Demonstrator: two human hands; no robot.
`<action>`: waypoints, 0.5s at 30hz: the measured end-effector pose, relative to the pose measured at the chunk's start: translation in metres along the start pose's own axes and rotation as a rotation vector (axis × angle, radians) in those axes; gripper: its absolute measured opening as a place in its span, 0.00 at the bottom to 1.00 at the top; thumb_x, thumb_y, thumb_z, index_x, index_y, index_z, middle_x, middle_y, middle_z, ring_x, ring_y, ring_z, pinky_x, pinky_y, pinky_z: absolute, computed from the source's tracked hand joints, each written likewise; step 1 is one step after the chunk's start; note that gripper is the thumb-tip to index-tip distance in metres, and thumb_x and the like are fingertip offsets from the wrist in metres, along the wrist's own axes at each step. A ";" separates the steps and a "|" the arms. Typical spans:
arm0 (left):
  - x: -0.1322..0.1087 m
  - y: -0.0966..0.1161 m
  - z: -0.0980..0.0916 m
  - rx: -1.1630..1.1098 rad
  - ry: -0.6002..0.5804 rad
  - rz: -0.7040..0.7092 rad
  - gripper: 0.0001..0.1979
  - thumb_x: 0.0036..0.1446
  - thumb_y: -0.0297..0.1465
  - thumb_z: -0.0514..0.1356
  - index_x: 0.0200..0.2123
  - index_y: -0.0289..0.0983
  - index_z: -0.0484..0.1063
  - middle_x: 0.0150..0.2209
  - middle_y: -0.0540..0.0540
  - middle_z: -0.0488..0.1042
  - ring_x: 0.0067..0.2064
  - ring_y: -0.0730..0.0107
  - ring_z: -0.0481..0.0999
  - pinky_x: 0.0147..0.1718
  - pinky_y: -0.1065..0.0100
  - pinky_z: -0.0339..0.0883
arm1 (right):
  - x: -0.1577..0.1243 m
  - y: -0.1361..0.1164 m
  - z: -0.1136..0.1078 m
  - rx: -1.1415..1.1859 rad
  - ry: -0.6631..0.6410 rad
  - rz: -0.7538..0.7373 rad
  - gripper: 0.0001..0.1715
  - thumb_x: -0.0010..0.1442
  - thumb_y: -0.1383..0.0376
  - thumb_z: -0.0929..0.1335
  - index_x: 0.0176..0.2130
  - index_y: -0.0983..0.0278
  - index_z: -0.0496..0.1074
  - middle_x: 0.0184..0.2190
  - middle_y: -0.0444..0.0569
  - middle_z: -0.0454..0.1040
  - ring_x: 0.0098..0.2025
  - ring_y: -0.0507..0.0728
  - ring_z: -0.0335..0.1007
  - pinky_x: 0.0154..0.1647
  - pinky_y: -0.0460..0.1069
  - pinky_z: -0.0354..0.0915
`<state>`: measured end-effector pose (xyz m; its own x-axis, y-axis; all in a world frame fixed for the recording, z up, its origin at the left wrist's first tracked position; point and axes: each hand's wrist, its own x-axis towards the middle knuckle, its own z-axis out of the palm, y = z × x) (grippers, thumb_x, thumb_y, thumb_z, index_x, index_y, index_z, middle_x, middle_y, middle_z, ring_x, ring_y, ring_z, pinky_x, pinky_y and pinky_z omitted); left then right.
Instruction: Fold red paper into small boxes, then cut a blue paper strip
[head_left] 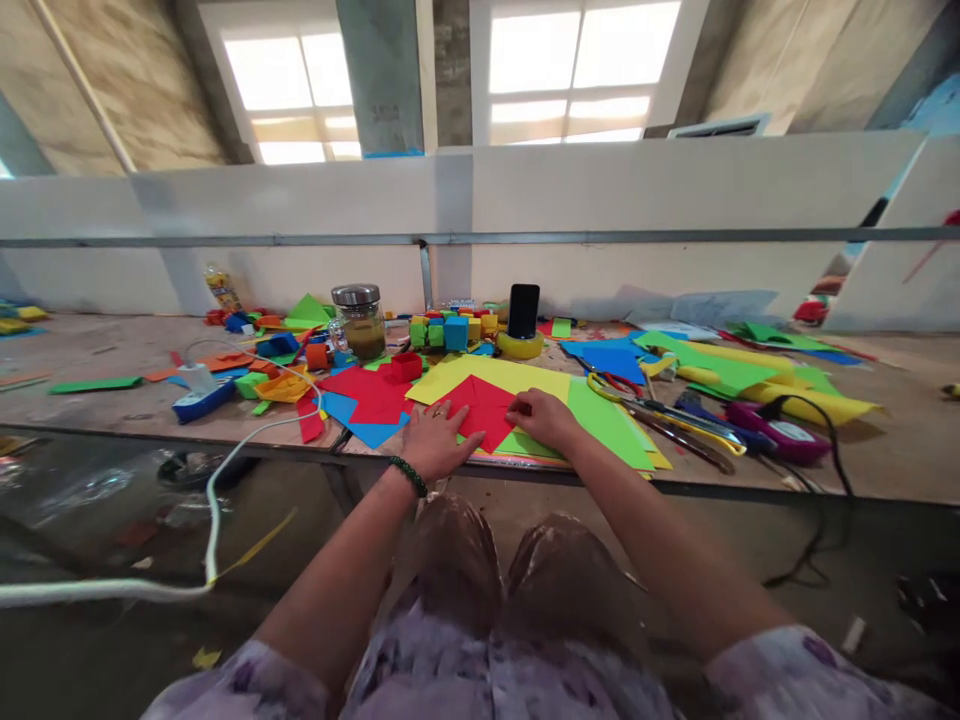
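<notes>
A red folded paper (pixel 487 412) lies on yellow paper (pixel 517 374) and green paper (pixel 607 425) at the table's front edge. Flat on its left side rests my left hand (pixel 437 443), fingers spread, with a ring and a dark beaded bracelet. My right hand (pixel 551 420) has its fingers curled in a pinch at the paper's right corner; the fingertips are partly hidden. To the left, more red paper (pixel 367 393) overlaps a blue sheet (pixel 375 432), with a small red paper box (pixel 406 367) at its far edge.
Behind stand a lidded glass mug (pixel 360 325), several paper cubes (pixel 456 333) and a phone (pixel 523 310) upright at a yellow tape roll (pixel 520 346). Scissors (pixel 675 418) and a purple device (pixel 780 432) lie right. A blue power strip (pixel 204 400) and white cable (pixel 216 500) are left.
</notes>
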<state>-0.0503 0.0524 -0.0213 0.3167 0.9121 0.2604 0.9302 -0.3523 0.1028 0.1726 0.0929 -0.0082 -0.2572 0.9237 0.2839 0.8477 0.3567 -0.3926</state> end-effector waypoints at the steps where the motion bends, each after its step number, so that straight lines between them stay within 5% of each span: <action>1: -0.001 0.001 0.000 0.009 0.014 -0.010 0.32 0.61 0.55 0.47 0.60 0.44 0.65 0.59 0.37 0.67 0.61 0.46 0.62 0.57 0.42 0.52 | 0.001 0.002 0.000 -0.001 0.012 0.015 0.07 0.56 0.62 0.71 0.33 0.64 0.78 0.30 0.48 0.74 0.31 0.53 0.67 0.31 0.46 0.57; 7: -0.011 0.008 -0.010 -0.066 0.115 -0.043 0.33 0.59 0.58 0.46 0.53 0.44 0.73 0.51 0.39 0.73 0.53 0.48 0.68 0.52 0.48 0.58 | -0.004 0.001 -0.005 0.026 0.135 -0.006 0.06 0.58 0.66 0.68 0.32 0.64 0.77 0.31 0.49 0.75 0.34 0.53 0.68 0.35 0.46 0.60; 11: -0.014 0.008 -0.011 -0.111 0.197 -0.041 0.34 0.58 0.58 0.48 0.58 0.44 0.68 0.57 0.39 0.68 0.59 0.49 0.64 0.58 0.48 0.52 | -0.008 -0.002 -0.011 0.059 0.200 -0.032 0.10 0.60 0.64 0.66 0.32 0.65 0.76 0.32 0.51 0.74 0.35 0.55 0.68 0.37 0.48 0.61; 15: -0.007 0.005 -0.008 -0.067 0.012 0.080 0.37 0.59 0.58 0.46 0.64 0.41 0.60 0.64 0.37 0.61 0.65 0.47 0.57 0.61 0.43 0.46 | -0.008 0.001 -0.009 0.096 0.170 -0.051 0.09 0.59 0.62 0.67 0.34 0.64 0.75 0.33 0.50 0.75 0.35 0.55 0.68 0.38 0.48 0.62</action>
<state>-0.0498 0.0426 -0.0154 0.3867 0.8780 0.2822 0.8875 -0.4374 0.1447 0.1797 0.0847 -0.0025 -0.2096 0.8701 0.4461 0.7851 0.4217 -0.4536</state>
